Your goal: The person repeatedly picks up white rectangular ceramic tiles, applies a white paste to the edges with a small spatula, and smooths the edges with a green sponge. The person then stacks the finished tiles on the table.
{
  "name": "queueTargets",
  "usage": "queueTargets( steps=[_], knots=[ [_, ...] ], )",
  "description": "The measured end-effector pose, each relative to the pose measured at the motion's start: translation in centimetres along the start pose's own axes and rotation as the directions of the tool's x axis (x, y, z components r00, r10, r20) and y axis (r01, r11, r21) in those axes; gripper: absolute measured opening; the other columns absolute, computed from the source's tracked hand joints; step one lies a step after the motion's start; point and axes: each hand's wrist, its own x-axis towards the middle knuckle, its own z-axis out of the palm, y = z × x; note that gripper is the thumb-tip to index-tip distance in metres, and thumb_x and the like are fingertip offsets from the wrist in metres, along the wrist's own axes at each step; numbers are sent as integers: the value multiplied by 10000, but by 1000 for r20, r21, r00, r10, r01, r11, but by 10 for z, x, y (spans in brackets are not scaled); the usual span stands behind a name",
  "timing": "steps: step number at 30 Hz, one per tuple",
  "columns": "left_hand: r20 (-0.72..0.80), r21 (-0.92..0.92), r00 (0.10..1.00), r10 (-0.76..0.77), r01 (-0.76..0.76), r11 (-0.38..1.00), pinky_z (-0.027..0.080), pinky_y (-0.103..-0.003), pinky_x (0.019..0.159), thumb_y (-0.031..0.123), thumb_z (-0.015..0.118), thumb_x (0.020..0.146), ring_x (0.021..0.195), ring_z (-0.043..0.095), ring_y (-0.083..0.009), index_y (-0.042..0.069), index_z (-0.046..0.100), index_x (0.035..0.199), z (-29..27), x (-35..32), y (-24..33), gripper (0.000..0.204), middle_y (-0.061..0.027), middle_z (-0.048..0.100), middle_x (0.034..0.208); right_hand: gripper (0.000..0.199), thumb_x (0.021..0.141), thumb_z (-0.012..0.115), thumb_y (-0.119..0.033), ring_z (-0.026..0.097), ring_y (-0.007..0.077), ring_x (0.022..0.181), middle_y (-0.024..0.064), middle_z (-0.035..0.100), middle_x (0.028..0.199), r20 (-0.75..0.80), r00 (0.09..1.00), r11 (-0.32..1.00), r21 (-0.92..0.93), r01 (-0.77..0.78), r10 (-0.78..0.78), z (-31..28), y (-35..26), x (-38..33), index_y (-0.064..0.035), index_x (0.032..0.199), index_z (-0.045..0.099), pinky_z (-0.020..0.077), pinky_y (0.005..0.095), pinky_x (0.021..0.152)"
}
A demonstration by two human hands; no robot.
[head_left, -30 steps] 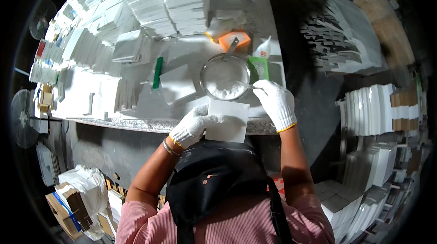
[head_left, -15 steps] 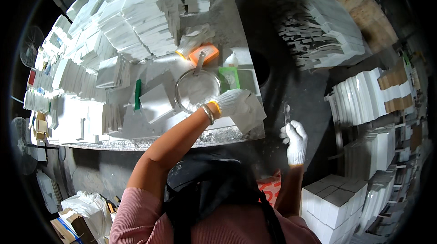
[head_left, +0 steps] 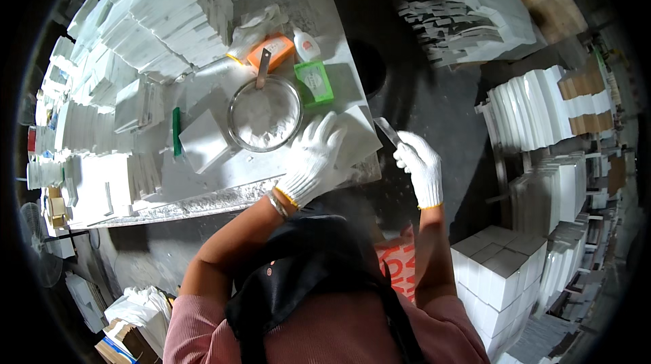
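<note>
My left hand [head_left: 313,160], in a white glove, lies flat with fingers spread on a white square tile [head_left: 354,139] at the right corner of the worktable [head_left: 203,191]. My right hand [head_left: 420,167], also gloved, is off the table's right edge and grips a thin metal blade [head_left: 386,130] whose tip points at the tile's edge. Just left of the tile stands a round metal bowl [head_left: 264,114] of white paste with a scraper handle [head_left: 262,69] leaning in it.
A green box [head_left: 314,82], a white bottle [head_left: 306,45] and an orange pack [head_left: 271,50] sit behind the bowl. A white block [head_left: 202,141] and green strip [head_left: 177,130] lie left. Stacks of white tiles [head_left: 163,25] cover the table; more stacks [head_left: 536,109] stand right.
The view swung left. My right hand left the tile and now holds a blade beside the table's edge. My left hand moved onto the tile and flattened on it.
</note>
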Motion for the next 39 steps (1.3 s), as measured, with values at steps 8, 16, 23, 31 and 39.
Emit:
queueTargets(
  steps=[8,16,23,31,39],
  knots=[
    [106,-215,994,3,20,976,403,-481,1098,371,822,700,1365,403,-422,87,490,1427,0,1,-17,848,-220,321,1553,256,944,623,-107,655,116,739,84,728,934,214,967,970,-166,176,-139,3,-7,30,-50,1182,699,528,257,675],
    [149,-282,988,-24,66,957,384,-461,1123,373,829,713,1415,359,-400,92,485,1434,-5,1,-18,847,-218,312,1564,264,918,655,-97,687,190,771,126,730,969,202,896,800,-403,444,-396,1,1,18,-46,1174,697,546,288,691],
    [86,-283,996,-4,28,959,458,-442,1064,266,832,695,1383,410,-395,74,511,1401,-9,1,-19,799,-203,333,1555,249,903,663,-81,712,318,876,152,725,1009,125,906,800,-431,417,-405,13,-1,7,-72,1148,711,568,349,734],
    [118,-282,993,5,29,959,519,-427,991,243,835,677,1335,483,-364,89,468,1436,-5,0,-18,856,-167,322,1573,283,909,649,-74,687,202,758,136,737,982,157,869,747,-453,486,-470,47,3,-6,-47,1185,703,548,304,701],
    [28,-263,1000,13,-6,965,523,-424,981,283,813,725,1287,528,-373,70,423,1465,-1,-7,-24,864,-161,320,1578,290,927,631,-90,558,55,634,15,663,761,54,972,950,-206,236,-230,44,-2,-13,-51,1205,703,473,238,584]
  ],
)
